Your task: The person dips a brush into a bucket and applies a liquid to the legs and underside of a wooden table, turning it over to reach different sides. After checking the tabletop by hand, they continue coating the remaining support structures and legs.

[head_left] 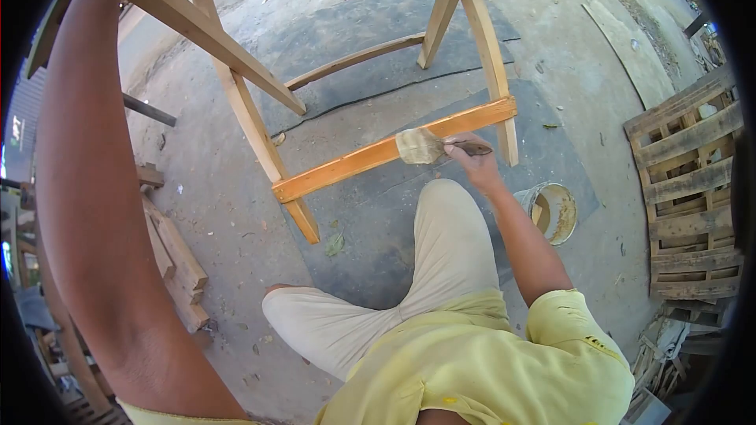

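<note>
A wide brush (421,146) with pale bristles lies against the orange-coated crossbar (346,164) of a wooden frame. My right hand (475,164) is closed round the brush's dark handle. The crossbar joins two legs, and its coat is darker and glossier than the bare wood of the left leg (252,123) and right leg (487,51). Beside my right forearm stands a bucket (561,216) with a light-brown residue inside. My left arm reaches up along the left side toward the top of the frame; the left hand is out of the picture.
Wooden pallets (689,189) are stacked at the right. Cut wood blocks (177,260) lie on the ground at the left. Dark mats (362,24) lie under the frame, with a long flat board (628,51) at the upper right. A green leaf (335,244) rests near my knees.
</note>
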A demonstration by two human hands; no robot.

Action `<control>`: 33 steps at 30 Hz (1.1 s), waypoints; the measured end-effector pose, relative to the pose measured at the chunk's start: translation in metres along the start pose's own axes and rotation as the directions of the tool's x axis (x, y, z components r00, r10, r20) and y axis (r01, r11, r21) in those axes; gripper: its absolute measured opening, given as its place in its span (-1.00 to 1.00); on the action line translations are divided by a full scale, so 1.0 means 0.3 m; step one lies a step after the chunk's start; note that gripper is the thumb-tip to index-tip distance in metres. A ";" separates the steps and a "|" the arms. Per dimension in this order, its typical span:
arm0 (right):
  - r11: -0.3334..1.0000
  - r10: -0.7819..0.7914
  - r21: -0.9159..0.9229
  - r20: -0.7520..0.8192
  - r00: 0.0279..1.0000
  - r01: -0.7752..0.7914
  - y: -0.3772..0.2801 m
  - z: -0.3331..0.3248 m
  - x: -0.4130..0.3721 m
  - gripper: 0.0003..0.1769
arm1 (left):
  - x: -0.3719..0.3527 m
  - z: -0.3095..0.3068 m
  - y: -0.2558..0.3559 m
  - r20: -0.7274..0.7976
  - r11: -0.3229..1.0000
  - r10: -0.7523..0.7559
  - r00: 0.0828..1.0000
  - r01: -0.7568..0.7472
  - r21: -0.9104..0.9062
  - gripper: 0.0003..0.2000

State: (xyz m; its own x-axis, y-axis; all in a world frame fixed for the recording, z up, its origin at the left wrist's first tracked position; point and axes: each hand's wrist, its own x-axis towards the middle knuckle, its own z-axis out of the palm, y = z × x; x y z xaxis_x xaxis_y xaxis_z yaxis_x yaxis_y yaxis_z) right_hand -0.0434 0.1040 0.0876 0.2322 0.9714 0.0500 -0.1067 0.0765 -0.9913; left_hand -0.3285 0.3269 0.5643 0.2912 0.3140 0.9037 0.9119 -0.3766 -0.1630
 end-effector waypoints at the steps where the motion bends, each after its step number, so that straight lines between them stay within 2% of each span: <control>1: 0.998 -0.060 -0.008 -0.116 0.991 0.060 -0.014 -0.119 0.002 -0.86 | 0.009 0.012 -0.010 -0.011 1.000 0.001 1.000 -0.002 -0.017 -0.15; 2: 0.990 -0.135 -0.066 -0.203 0.970 0.124 -0.027 -0.240 0.016 -0.86 | 0.022 0.024 -0.025 -0.005 1.000 -0.014 1.000 0.014 0.023 -0.14; 4: 0.975 -0.200 -0.162 -0.325 0.924 0.154 -0.077 -0.439 0.040 -0.86 | 0.038 0.041 -0.037 -0.003 0.998 -0.027 1.000 0.027 0.052 -0.13; 7: 0.954 -0.243 -0.271 -0.433 0.868 0.132 -0.069 -0.651 0.064 -0.86 | 0.057 0.078 -0.051 -0.008 0.990 -0.111 0.994 0.111 0.090 -0.13; 9: 0.896 -0.396 -0.431 -0.672 0.626 0.104 -0.069 -0.685 0.052 -0.88 | 0.057 0.093 -0.037 -0.093 0.996 -0.083 0.992 0.084 0.006 -0.13; 10: 0.892 -0.403 -0.439 -0.670 0.623 0.105 -0.053 -0.684 0.037 -0.88 | 0.054 0.092 -0.042 -0.097 0.996 -0.090 0.991 0.090 0.000 -0.13; 12: 0.996 -0.079 -0.055 -0.894 0.441 0.067 -0.041 -0.533 -0.033 -0.84 | 0.013 0.009 0.031 -0.012 0.998 -0.061 0.998 0.060 -0.030 -0.12; 14: 0.983 0.027 0.106 -0.891 0.452 0.150 0.038 -0.426 -0.032 -0.75 | 0.034 0.031 0.014 -0.030 0.997 -0.077 0.997 0.077 -0.018 -0.12; 18: 0.973 0.039 0.137 -0.893 0.448 0.188 0.168 -0.387 -0.087 -0.76 | 0.072 0.111 -0.052 -0.079 0.991 -0.125 0.989 0.128 0.044 -0.12; 19: 0.996 -0.020 0.022 -0.895 0.445 0.088 0.187 -0.388 -0.148 -0.78 | 0.078 0.119 -0.057 -0.077 0.991 -0.126 0.989 0.130 0.044 -0.12; 20: 0.995 -0.078 -0.095 -0.890 0.448 -0.015 0.193 -0.395 -0.199 -0.81 | 0.080 0.121 -0.059 -0.069 0.993 -0.048 0.996 0.055 0.102 -0.12; 21: 0.995 -0.082 -0.099 -0.890 0.449 -0.014 0.181 -0.417 -0.227 -0.81 | 0.079 0.105 -0.043 -0.061 0.987 0.028 0.998 -0.018 0.158 -0.09; 22: 0.996 0.011 -0.023 -0.914 0.405 -0.080 0.161 -0.447 -0.250 -0.81 | 0.085 0.089 -0.023 -0.064 0.987 0.024 0.998 -0.013 0.159 -0.09; 23: 0.988 0.105 0.056 -0.928 0.357 -0.143 0.142 -0.460 -0.257 -0.81 | 0.080 0.040 0.046 0.018 0.982 -0.141 0.990 0.138 0.128 -0.13; 24: 0.996 0.082 0.085 -0.924 0.373 -0.007 0.110 -0.457 -0.219 -0.81 | 0.070 0.005 0.079 0.102 0.952 -0.297 0.949 0.287 0.109 -0.12; 25: 0.996 0.082 0.085 -0.924 0.373 -0.010 0.084 -0.452 -0.160 -0.81 | 0.041 -0.001 0.070 0.104 0.952 -0.298 0.949 0.287 0.109 -0.12; 26: 0.983 0.054 0.123 -0.899 0.434 0.134 0.051 -0.433 -0.093 -0.78 | -0.003 0.008 0.059 -0.031 0.993 -0.110 0.993 0.111 0.045 -0.11; 27: 0.947 0.012 0.167 -0.872 0.490 0.273 0.036 -0.429 -0.064 -0.75 | -0.030 0.015 0.047 -0.179 0.997 0.073 0.981 -0.073 0.007 -0.11; 28: 0.948 0.009 0.164 -0.871 0.491 0.273 0.059 -0.436 -0.062 -0.75 | -0.021 0.016 0.032 -0.180 0.998 0.069 0.981 -0.069 0.007 -0.11; 30: 0.960 0.122 0.225 -0.874 0.470 0.168 0.139 -0.448 -0.060 -0.73 | 0.019 0.020 0.000 -0.023 0.998 -0.032 0.999 0.031 -0.050 -0.10; 31: 0.960 0.120 0.223 -0.873 0.473 0.169 0.161 -0.456 -0.090 -0.73 | 0.030 0.029 -0.010 -0.025 0.998 -0.035 0.999 0.034 -0.047 -0.10; 33: 0.996 0.092 0.075 -0.885 0.457 -0.056 0.183 -0.455 -0.225 -0.76 | 0.038 0.051 -0.018 -0.023 0.997 -0.083 0.996 0.083 -0.001 -0.09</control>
State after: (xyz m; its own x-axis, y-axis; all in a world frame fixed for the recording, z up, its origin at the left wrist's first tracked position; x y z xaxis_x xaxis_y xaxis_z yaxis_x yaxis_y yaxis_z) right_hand 0.0672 0.0120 0.0134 0.9516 0.2521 -0.1760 -0.1916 0.0386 -0.9807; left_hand -0.3258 0.3460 0.5693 0.2079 0.3240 0.9230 0.9326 -0.3503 -0.0871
